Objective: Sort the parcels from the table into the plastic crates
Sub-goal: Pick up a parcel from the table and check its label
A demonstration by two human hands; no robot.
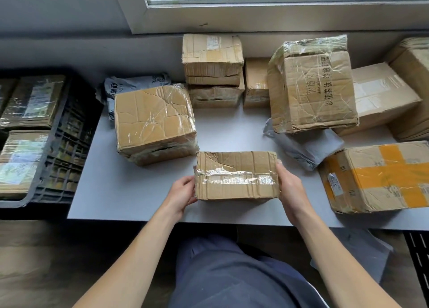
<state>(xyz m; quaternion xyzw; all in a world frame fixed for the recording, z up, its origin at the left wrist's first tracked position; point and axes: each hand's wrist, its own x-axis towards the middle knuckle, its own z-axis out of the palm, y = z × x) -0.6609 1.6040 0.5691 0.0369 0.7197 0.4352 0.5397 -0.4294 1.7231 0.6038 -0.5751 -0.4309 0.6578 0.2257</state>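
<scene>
Ok, L to R: black plastic crate sits beside the table's left edge, w/ flat taped parcels already inside. On the table at far left, a grey mailer bag lies behind a crumpled film-wrapped box, touching it. Back-centre by the wall is a two-box stack, w/ a small box just beside it on the right. Front-centre near the table edge is a short brown box w/ a clear tape strip across its top, held at both ends. Left hand has fingers curled onto its left end. Right hand is clamped on its right end, thumb at the upper corner. Can't tell if it's lifted or resting on the top. Right of it, a printed box sits on a grey poly bag, w/ a plain taped box just beside it. An orange-taped box is front-right, and another box is cut off at far right.
</scene>
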